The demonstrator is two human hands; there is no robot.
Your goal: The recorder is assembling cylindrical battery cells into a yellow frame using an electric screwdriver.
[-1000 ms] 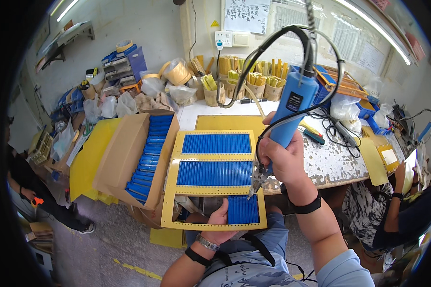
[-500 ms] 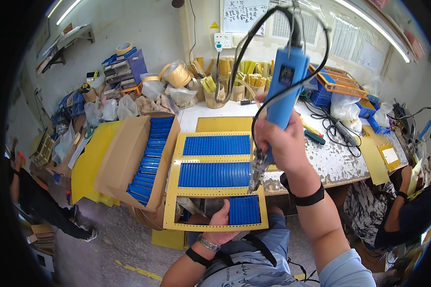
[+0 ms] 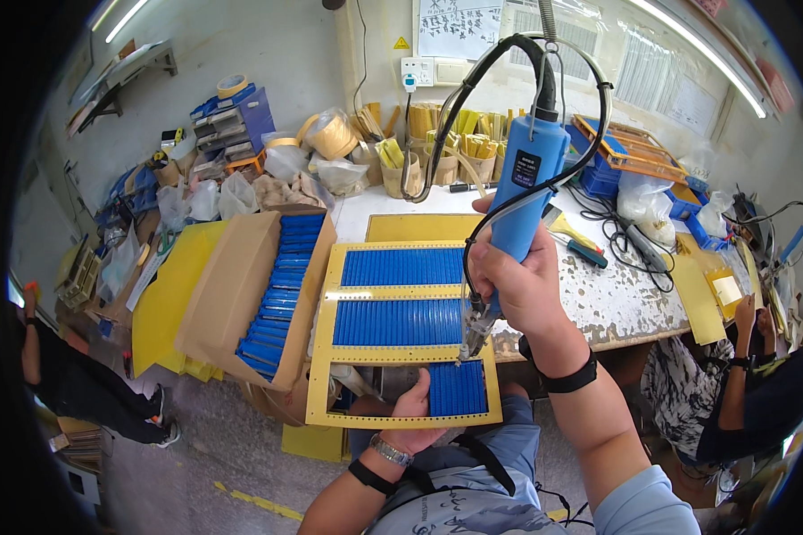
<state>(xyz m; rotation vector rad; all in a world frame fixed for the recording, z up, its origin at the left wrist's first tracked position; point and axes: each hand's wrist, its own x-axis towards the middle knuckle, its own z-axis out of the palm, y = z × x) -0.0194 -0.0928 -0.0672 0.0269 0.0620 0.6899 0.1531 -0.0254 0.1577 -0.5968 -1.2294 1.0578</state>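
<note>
The right hand (image 3: 519,278) is curled in a firm grip, above and right of the left hand (image 3: 408,417), whose thumb (image 3: 417,387) points forward, fingers mostly hidden, both forearms (image 3: 600,426) slanting inward.

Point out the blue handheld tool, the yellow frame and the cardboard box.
Blue handheld tool (image 3: 527,171), head view: dark label.
Yellow frame (image 3: 393,354), head view: lower crossbar.
Cardboard box (image 3: 230,290), head view: left panel.

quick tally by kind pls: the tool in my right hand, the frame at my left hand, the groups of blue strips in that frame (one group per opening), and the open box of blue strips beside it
blue power tool: 1
yellow frame: 1
groups of blue strips: 3
open cardboard box: 1
total: 6
</note>
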